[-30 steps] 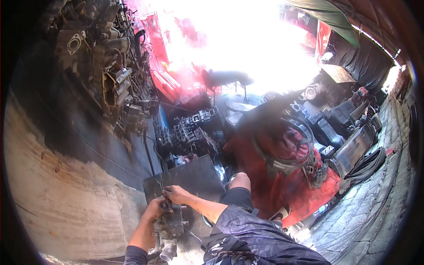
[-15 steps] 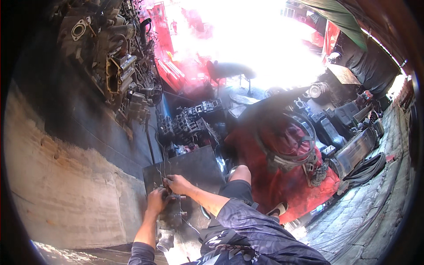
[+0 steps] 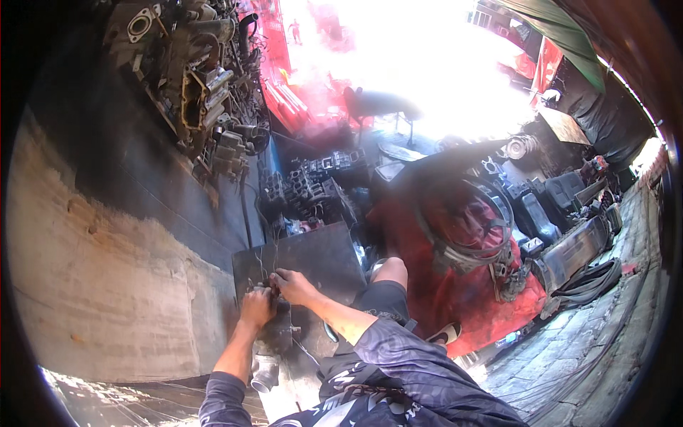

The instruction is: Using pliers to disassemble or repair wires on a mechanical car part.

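Note:
My left hand (image 3: 257, 306) and my right hand (image 3: 294, 287) are close together over the left part of a dark flat panel (image 3: 320, 256). Both have curled fingers, closed around a small dark piece between them that I cannot make out. Thin wires (image 3: 262, 257) run up from the fingertips across the panel. Just below the hands lies a dark part with short stubs (image 3: 282, 330) on its right side. Closer to my body is a grey, round-mouthed metal pipe piece (image 3: 265, 373).
A stained wall (image 3: 107, 299) stands close on my left. Greasy engine parts (image 3: 206, 99) are heaped along it farther away. Beyond the panel sit engine blocks (image 3: 302, 186). On the right, a red sheet (image 3: 398, 242) carries a large ring-shaped part (image 3: 466, 260), with coiled black hose (image 3: 587, 285) past it.
The whole view has shifted slightly, with the scene sitting a little farther right. My hands stay at the same spot on the panel, and the right fingers have moved slightly.

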`<state>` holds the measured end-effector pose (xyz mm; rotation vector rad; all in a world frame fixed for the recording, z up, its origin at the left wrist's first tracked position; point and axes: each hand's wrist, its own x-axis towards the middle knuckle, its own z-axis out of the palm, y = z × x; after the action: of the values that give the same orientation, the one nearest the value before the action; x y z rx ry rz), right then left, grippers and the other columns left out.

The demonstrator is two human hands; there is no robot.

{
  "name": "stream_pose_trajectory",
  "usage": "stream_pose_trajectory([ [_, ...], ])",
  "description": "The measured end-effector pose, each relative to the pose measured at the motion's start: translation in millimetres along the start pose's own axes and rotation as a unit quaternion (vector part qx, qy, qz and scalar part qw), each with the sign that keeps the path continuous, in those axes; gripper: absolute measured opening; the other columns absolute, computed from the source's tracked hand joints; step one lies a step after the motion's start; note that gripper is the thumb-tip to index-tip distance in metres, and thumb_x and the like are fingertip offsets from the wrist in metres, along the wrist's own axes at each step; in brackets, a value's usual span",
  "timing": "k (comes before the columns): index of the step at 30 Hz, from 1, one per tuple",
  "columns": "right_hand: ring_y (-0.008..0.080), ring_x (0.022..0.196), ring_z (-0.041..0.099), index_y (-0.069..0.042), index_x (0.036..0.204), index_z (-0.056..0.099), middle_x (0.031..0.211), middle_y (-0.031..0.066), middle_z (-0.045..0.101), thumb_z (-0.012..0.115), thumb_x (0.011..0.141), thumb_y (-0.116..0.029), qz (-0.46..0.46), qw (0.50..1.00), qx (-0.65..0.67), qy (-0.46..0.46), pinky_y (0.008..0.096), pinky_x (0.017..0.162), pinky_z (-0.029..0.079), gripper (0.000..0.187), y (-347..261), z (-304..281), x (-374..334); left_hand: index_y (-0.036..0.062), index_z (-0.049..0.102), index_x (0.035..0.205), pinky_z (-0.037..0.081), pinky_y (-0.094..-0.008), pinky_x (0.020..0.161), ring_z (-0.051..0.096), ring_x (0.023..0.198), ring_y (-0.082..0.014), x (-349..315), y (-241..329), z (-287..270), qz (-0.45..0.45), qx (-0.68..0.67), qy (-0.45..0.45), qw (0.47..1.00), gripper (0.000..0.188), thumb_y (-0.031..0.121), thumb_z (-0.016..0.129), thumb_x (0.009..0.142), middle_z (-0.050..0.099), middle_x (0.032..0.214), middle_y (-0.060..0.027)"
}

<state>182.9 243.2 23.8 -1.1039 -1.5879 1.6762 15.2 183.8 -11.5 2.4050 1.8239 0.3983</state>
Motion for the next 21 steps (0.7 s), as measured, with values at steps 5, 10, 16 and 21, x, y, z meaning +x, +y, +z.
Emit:
stream_pose_trajectory([
  [5, 0.0145, 0.067, 0.055, -0.002, 0.088, 0.06, 0.073, 0.0068, 0.062, 0.046, 0.096, -0.027, -0.016, 0.999, 0.047, 0.017, 0.0309, 0.063, 0.045, 0.03, 8, 2, -10, 0.0042, 0.055, 0.093, 0.049, -0.0478, 0.063, 0.062, 0.067, -0.0365, 3, 4, -1, 0.01, 0.005, 0.021, 1.0, 0.019, 0.018, 0.058, 0.079, 0.062, 0.071, -0.0166],
  [10, 0.0098, 0.065, 0.052, -0.003, 0.088, 0.059, 0.072, 0.0032, 0.061, 0.047, 0.097, -0.026, -0.019, 0.995, 0.085, 0.044, 0.0269, 0.058, 0.043, 0.028, 14, 2, -13, 0.0018, 0.054, 0.104, 0.051, -0.0457, 0.063, 0.063, 0.073, -0.0353, 9, 13, -7, -0.044, 0.023, -0.033, 0.998, 0.025, 0.015, 0.055, 0.082, 0.064, 0.076, -0.0183],
  [16, 0.0163, 0.072, 0.057, 0.0, 0.093, 0.06, 0.078, 0.0109, 0.063, 0.046, 0.096, -0.027, 0.024, 0.996, 0.082, -0.005, 0.0333, 0.066, 0.046, 0.03, 6, -5, -14, 0.0086, 0.062, 0.098, 0.051, -0.0444, 0.068, 0.064, 0.079, -0.0353, 19, -3, -25, 0.02, -0.024, -0.137, 0.99, 0.022, 0.015, 0.061, 0.077, 0.066, 0.083, -0.016],
  [21, 0.0088, 0.07, 0.052, -0.004, 0.103, 0.063, 0.079, 0.002, 0.061, 0.051, 0.095, -0.027, 0.116, 0.984, 0.108, -0.077, 0.0282, 0.057, 0.044, 0.026, -7, -13, -15, 0.0128, 0.066, 0.102, 0.05, -0.0377, 0.073, 0.063, 0.085, -0.0294, 43, -16, -57, -0.048, -0.143, -0.339, 0.929, 0.04, 0.001, 0.067, 0.065, 0.067, 0.095, -0.0121],
])
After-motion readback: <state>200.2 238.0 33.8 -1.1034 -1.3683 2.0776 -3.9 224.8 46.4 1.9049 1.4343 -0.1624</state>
